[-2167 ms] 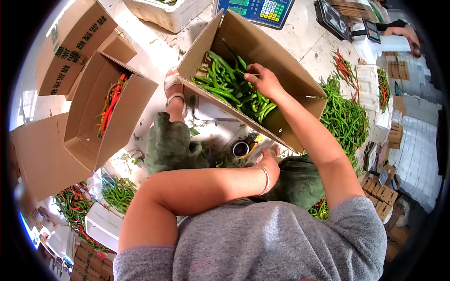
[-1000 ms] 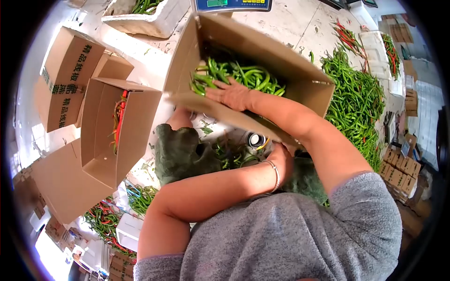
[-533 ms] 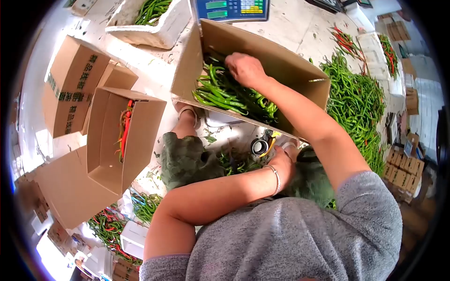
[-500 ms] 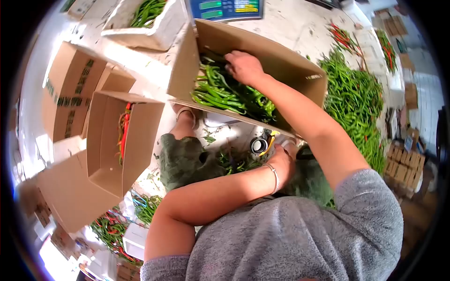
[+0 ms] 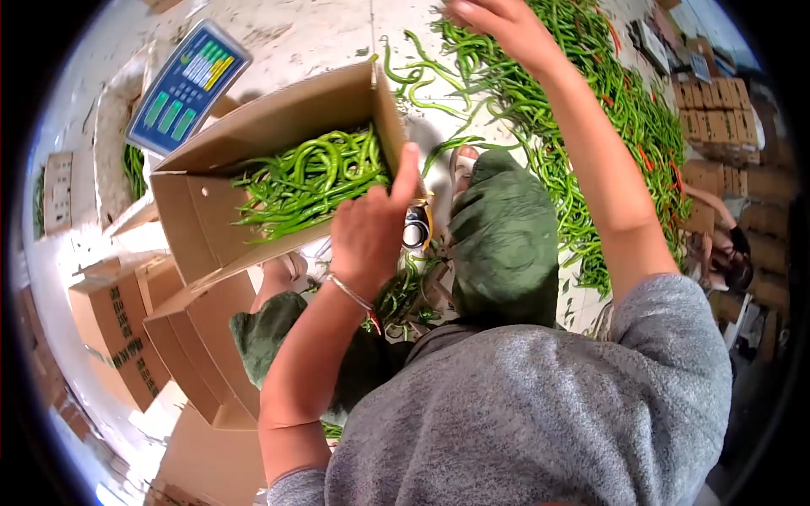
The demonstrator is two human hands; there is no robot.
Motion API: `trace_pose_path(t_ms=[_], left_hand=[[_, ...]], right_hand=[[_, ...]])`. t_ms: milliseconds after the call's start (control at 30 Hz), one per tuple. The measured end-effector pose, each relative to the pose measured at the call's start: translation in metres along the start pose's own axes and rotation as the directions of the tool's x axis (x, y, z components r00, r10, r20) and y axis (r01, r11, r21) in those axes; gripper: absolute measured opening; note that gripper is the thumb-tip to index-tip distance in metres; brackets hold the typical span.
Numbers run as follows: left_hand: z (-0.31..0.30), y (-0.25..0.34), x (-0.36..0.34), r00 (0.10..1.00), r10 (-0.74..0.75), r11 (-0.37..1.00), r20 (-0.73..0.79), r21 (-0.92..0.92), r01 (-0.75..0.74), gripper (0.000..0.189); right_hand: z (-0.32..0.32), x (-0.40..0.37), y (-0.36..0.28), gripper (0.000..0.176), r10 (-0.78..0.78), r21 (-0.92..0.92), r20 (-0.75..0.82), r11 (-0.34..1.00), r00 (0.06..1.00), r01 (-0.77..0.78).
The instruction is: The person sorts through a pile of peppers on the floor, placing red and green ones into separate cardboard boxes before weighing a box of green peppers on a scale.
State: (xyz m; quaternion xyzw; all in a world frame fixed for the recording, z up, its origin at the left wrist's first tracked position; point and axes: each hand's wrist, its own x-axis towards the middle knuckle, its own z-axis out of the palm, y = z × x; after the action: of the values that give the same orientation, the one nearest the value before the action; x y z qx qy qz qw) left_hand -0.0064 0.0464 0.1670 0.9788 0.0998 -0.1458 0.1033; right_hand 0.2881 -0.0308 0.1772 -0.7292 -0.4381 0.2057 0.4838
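Right of carton: peppers, likely light, bendy, snappable; hold mid-length | right hand above, left hand carton-side | can't tell either's finger grip

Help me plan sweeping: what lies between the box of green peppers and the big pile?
In the head view, loose green peppers lie on the floor between box and pile, plus a sandaled foot.
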Motion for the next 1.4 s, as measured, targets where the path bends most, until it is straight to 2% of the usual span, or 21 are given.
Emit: trace_pose_path(t_ms=[33, 67, 167, 300, 367, 400, 467, 533, 633, 733, 767, 833, 900, 1000, 1067, 1100, 1200, 1233, 1267, 1333, 1400], left_hand=[[0.014, -0.004, 0.005, 0.989, 0.038, 0.999, -0.143, 0.023, -0.036, 0.077], [-0.004, 0.001, 0.013, 0.999, -0.041, 0.999, 0.024, 0.035, 0.040, 0.073], [0.001, -0.023, 0.033, 0.913, -0.002, 0.996, -0.408, -0.080, -0.033, 0.068], [0.000, -0.027, 0.086, 0.850, -0.095, 0.991, -0.519, -0.128, 0.033, 0.065], [0.003, -0.028, 0.105, 0.837, -0.036, 0.996, -0.547, -0.086, -0.013, 0.062], [-0.004, -0.021, 0.105, 0.894, -0.170, 0.982, -0.415, -0.151, 0.117, 0.059], [0.001, -0.009, 0.112, 0.737, 0.120, 0.992, -0.665, 0.106, -0.066, 0.055], [0.008, 0.014, 0.108, 0.741, 0.202, 0.971, -0.640, 0.033, -0.236, 0.049], [0.041, 0.056, 0.116, 0.902, 0.251, 0.900, -0.351, -0.258, -0.351, 0.038], [0.092, 0.084, 0.137, 0.989, 0.112, 0.698, 0.091, -0.716, -0.013, 0.029], [0.110, 0.085, 0.143, 0.974, 0.084, 0.628, 0.209, -0.770, 0.111, 0.025], [0.158, 0.081, 0.150, 0.873, -0.047, 0.156, 0.486, -0.859, 0.487, 0.024], [0.169, 0.085, 0.173, 0.675, -0.080, -0.255, 0.733, -0.670, 0.697, 0.029], [0.209, 0.078, 0.199, 0.768, 0.118, -0.587, 0.630, -0.579, 0.566, 0.036], [0.187, 0.104, 0.228, 0.779, 0.099, -0.694, 0.620, -0.518, 0.501, 0.038], [0.200, 0.106, 0.229, 0.799, 0.003, -0.616, 0.602, -0.628, 0.476, 0.036], [0.243, 0.082, 0.232, 0.827, 0.056, -0.727, 0.559, -0.545, 0.417, 0.027], [0.242, 0.080, 0.232, 0.860, 0.026, -0.728, 0.509, -0.580, 0.365, 0.025], [0.240, 0.074, 0.232, 0.862, -0.019, -0.657, 0.506, -0.656, 0.371, 0.025], [0.230, 0.062, 0.230, 0.844, -0.051, -0.611, 0.534, -0.685, 0.397, 0.028], [0.220, 0.057, 0.230, 0.829, -0.076, -0.593, 0.555, -0.693, 0.409, 0.031]], right_hand=[[-0.020, -0.028, 0.037, 0.035, 0.109, -0.099, -0.106, 0.988, 0.988, -0.119], [-0.035, -0.060, 0.074, 0.032, 0.211, -0.180, -0.221, 0.951, 0.952, -0.252], [-0.054, -0.158, 0.173, 0.028, 0.470, -0.241, -0.258, 0.815, 0.844, -0.527], [-0.035, -0.217, 0.222, 0.022, 0.577, -0.354, -0.206, 0.709, 0.790, -0.610], [-0.015, -0.216, 0.249, 0.020, 0.467, -0.454, -0.213, 0.730, 0.858, -0.510], [-0.003, -0.209, 0.261, 0.019, 0.402, -0.488, -0.192, 0.753, 0.895, -0.442], [0.024, -0.182, 0.292, 0.016, 0.336, -0.550, -0.028, 0.781, 0.942, -0.295], [0.066, -0.165, 0.344, 0.016, 0.088, -0.556, 0.146, 0.831, 0.985, 0.009], [0.123, -0.153, 0.355, 0.022, 0.253, -0.727, 0.255, 0.686, 0.933, 0.012], [0.147, -0.155, 0.363, 0.025, 0.307, -0.796, 0.274, 0.605, 0.911, 0.035], [0.149, -0.154, 0.370, 0.009, 0.285, -0.817, 0.339, 0.561, 0.897, 0.131], [0.143, -0.155, 0.362, 0.013, 0.138, -0.766, 0.152, 0.642, 0.979, 0.028], [0.126, -0.154, 0.328, 0.011, 0.035, -0.705, -0.059, 0.706, 0.998, -0.066], [0.105, -0.165, 0.262, 0.009, 0.122, -0.466, -0.170, 0.864, 0.978, -0.189], [0.098, -0.187, 0.254, 0.017, -0.056, -0.322, -0.012, 0.946, 0.998, 0.049], [0.089, -0.193, 0.249, 0.019, 0.200, -0.099, 0.019, 0.975, 0.980, -0.197], [0.055, -0.245, 0.293, 0.023, 0.256, 0.406, -0.158, 0.897, 0.954, -0.173], [0.041, -0.264, 0.303, 0.023, 0.381, 0.040, -0.296, 0.921, 0.876, -0.387], [0.025, -0.285, 0.314, 0.024, 0.421, -0.296, -0.464, 0.756, 0.779, -0.585], [0.015, -0.346, 0.370, 0.034, 0.536, -0.483, -0.560, 0.408, 0.632, -0.775], [0.007, -0.373, 0.371, 0.034, 0.587, -0.480, -0.538, 0.378, 0.606, -0.792]])
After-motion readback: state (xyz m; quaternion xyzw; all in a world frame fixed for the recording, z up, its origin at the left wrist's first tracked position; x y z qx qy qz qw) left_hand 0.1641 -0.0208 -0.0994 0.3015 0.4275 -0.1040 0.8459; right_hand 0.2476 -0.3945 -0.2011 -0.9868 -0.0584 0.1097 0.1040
